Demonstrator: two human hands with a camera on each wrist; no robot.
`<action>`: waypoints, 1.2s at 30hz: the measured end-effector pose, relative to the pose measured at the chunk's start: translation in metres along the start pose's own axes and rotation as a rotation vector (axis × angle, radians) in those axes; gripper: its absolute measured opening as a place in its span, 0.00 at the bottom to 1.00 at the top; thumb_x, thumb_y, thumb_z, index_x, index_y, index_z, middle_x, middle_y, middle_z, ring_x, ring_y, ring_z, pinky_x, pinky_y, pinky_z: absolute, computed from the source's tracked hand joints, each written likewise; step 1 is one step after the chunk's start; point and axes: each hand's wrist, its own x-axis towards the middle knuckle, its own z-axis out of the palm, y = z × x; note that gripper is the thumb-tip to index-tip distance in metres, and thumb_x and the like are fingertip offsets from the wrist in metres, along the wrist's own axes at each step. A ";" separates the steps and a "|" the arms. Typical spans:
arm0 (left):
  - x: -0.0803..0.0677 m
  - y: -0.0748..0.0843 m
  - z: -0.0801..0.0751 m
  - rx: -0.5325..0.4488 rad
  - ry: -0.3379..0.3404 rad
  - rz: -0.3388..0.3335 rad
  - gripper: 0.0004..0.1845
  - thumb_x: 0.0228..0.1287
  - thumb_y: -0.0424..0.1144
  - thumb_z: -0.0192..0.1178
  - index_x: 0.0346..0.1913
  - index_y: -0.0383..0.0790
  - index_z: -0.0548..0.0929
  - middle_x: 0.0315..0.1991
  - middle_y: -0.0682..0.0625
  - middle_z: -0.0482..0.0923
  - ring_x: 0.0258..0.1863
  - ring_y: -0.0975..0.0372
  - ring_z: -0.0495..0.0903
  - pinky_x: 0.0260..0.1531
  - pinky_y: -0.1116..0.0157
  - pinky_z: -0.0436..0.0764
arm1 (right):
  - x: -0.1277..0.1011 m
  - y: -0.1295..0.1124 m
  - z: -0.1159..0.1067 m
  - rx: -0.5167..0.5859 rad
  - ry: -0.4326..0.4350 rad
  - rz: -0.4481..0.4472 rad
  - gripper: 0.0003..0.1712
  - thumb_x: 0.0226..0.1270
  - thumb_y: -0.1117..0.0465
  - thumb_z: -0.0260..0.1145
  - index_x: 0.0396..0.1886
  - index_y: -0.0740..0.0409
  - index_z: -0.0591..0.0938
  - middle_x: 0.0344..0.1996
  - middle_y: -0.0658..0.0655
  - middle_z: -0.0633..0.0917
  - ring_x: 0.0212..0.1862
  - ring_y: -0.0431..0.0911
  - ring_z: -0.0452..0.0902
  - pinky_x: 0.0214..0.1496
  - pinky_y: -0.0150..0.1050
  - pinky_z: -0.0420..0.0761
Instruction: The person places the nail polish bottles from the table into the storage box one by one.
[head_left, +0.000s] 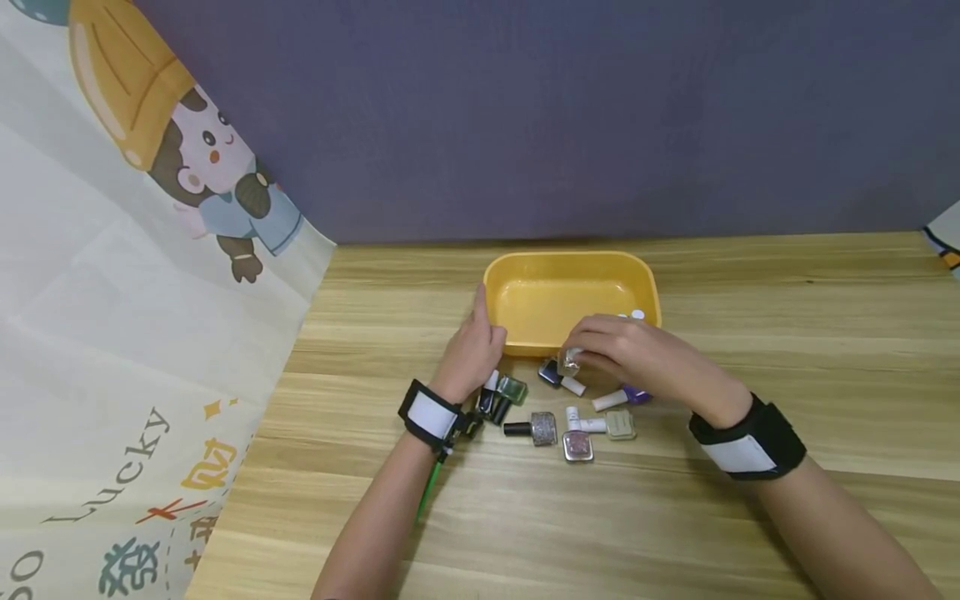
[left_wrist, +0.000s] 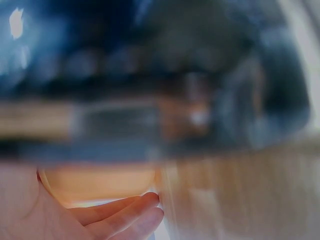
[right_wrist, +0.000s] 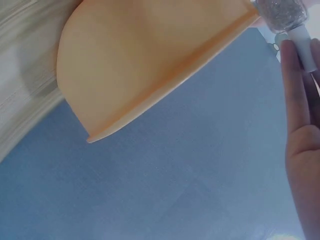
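A yellow plastic basin [head_left: 570,345] stands on the table. My left hand [head_left: 470,354] lies against its left front corner, fingers straight along the side and thumb near the front rim. My right hand [head_left: 637,354] pinches a glittery nail polish bottle [right_wrist: 283,15] by its white cap [right_wrist: 302,47], just in front of the basin's front wall. Below it lie a dark blue nail polish [head_left: 550,372] and a purple one [head_left: 637,394]. White caps [head_left: 637,314] show inside the basin's right end, their bottles hidden behind my right hand.
Nearer me lie a silver glitter bottle [head_left: 543,428], a pink one [head_left: 577,446] and a pale green one [head_left: 620,425]. Beside my left wrist are a green bottle [head_left: 513,389] and dark ones [head_left: 487,400]. A blue-grey panel [head_left: 570,125] rises behind the basin.
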 end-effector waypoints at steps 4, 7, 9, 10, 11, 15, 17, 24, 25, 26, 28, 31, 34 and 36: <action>0.000 0.000 0.000 -0.006 -0.001 -0.003 0.41 0.73 0.42 0.41 0.79 0.37 0.34 0.64 0.33 0.72 0.21 0.58 0.69 0.24 0.62 0.73 | 0.000 0.002 -0.001 -0.016 0.004 -0.006 0.11 0.58 0.68 0.72 0.42 0.60 0.87 0.40 0.52 0.86 0.43 0.43 0.83 0.46 0.38 0.84; 0.000 0.000 0.000 -0.012 -0.003 -0.007 0.41 0.73 0.42 0.42 0.80 0.38 0.33 0.70 0.33 0.66 0.21 0.58 0.69 0.25 0.62 0.74 | -0.001 0.003 -0.002 -0.023 0.009 -0.004 0.11 0.57 0.68 0.73 0.42 0.60 0.87 0.40 0.52 0.86 0.43 0.43 0.83 0.46 0.38 0.84; 0.000 0.000 0.000 -0.012 -0.005 -0.010 0.41 0.73 0.42 0.42 0.80 0.38 0.33 0.67 0.32 0.69 0.20 0.58 0.69 0.25 0.62 0.74 | -0.001 0.002 -0.004 -0.024 0.012 0.000 0.12 0.57 0.68 0.73 0.42 0.60 0.87 0.40 0.52 0.86 0.43 0.43 0.83 0.46 0.38 0.84; 0.000 0.000 0.000 -0.013 -0.005 -0.011 0.41 0.73 0.42 0.42 0.80 0.38 0.33 0.65 0.32 0.71 0.20 0.58 0.68 0.24 0.62 0.73 | -0.001 0.002 -0.005 -0.028 0.015 0.003 0.12 0.57 0.68 0.73 0.42 0.60 0.87 0.40 0.52 0.86 0.43 0.43 0.83 0.46 0.38 0.84; 0.000 0.000 0.000 -0.014 -0.005 -0.012 0.41 0.73 0.42 0.42 0.80 0.38 0.33 0.62 0.33 0.73 0.19 0.58 0.68 0.23 0.62 0.73 | -0.001 0.001 -0.006 -0.029 0.018 0.006 0.12 0.56 0.68 0.73 0.42 0.59 0.87 0.40 0.51 0.86 0.43 0.42 0.83 0.46 0.38 0.84; 0.000 -0.001 0.000 -0.015 -0.006 -0.012 0.41 0.73 0.42 0.42 0.80 0.38 0.34 0.44 0.38 0.78 0.18 0.59 0.67 0.21 0.63 0.73 | -0.002 0.000 -0.011 -0.053 0.031 0.004 0.14 0.54 0.69 0.74 0.42 0.59 0.87 0.41 0.52 0.86 0.44 0.43 0.83 0.46 0.39 0.84; 0.001 -0.001 0.001 -0.016 -0.005 -0.013 0.41 0.73 0.42 0.42 0.80 0.38 0.34 0.39 0.41 0.77 0.17 0.59 0.67 0.21 0.63 0.72 | -0.003 0.000 -0.014 -0.065 0.042 0.002 0.15 0.53 0.70 0.74 0.42 0.60 0.87 0.41 0.52 0.86 0.44 0.44 0.83 0.46 0.39 0.84; 0.001 -0.003 0.002 -0.023 -0.001 -0.014 0.40 0.73 0.43 0.41 0.80 0.37 0.35 0.29 0.46 0.72 0.15 0.60 0.67 0.18 0.63 0.72 | -0.005 0.004 -0.018 -0.089 0.063 0.006 0.18 0.49 0.72 0.75 0.44 0.62 0.86 0.42 0.55 0.86 0.46 0.47 0.82 0.46 0.41 0.84; 0.001 -0.003 0.002 -0.021 -0.001 -0.014 0.40 0.73 0.42 0.41 0.80 0.37 0.35 0.29 0.46 0.72 0.16 0.60 0.67 0.18 0.63 0.72 | -0.006 0.005 -0.018 -0.093 0.062 0.006 0.19 0.49 0.73 0.75 0.44 0.62 0.86 0.42 0.55 0.86 0.46 0.47 0.82 0.47 0.41 0.84; 0.001 -0.003 0.002 -0.020 -0.001 -0.013 0.40 0.73 0.42 0.41 0.80 0.37 0.35 0.29 0.46 0.72 0.16 0.60 0.67 0.18 0.63 0.72 | -0.006 0.005 -0.018 -0.096 0.061 0.007 0.19 0.49 0.73 0.75 0.44 0.63 0.86 0.42 0.55 0.86 0.46 0.47 0.82 0.47 0.41 0.84; 0.001 -0.003 0.002 -0.022 -0.004 -0.013 0.40 0.73 0.42 0.41 0.80 0.37 0.35 0.29 0.46 0.72 0.16 0.60 0.67 0.18 0.63 0.72 | -0.006 0.006 -0.019 -0.102 0.059 0.009 0.19 0.49 0.74 0.75 0.44 0.63 0.86 0.42 0.56 0.85 0.46 0.47 0.82 0.47 0.41 0.84; 0.001 -0.003 0.001 -0.021 -0.007 -0.012 0.40 0.72 0.43 0.41 0.80 0.38 0.34 0.28 0.46 0.72 0.15 0.60 0.66 0.18 0.63 0.72 | -0.007 0.008 -0.020 -0.109 0.056 0.014 0.19 0.49 0.75 0.75 0.44 0.64 0.86 0.42 0.57 0.85 0.46 0.48 0.82 0.46 0.42 0.85; 0.001 -0.003 0.000 -0.020 -0.010 -0.009 0.41 0.72 0.43 0.40 0.80 0.38 0.33 0.28 0.47 0.72 0.15 0.61 0.66 0.18 0.63 0.72 | -0.007 0.008 -0.021 -0.116 0.053 0.031 0.19 0.49 0.75 0.75 0.44 0.64 0.86 0.42 0.57 0.85 0.46 0.48 0.82 0.46 0.41 0.85; 0.001 -0.003 0.000 -0.018 -0.011 -0.006 0.41 0.72 0.43 0.40 0.80 0.38 0.33 0.28 0.47 0.72 0.15 0.61 0.66 0.18 0.63 0.72 | -0.007 0.008 -0.022 -0.124 0.048 0.044 0.19 0.49 0.75 0.75 0.44 0.64 0.86 0.42 0.57 0.85 0.46 0.48 0.82 0.45 0.41 0.85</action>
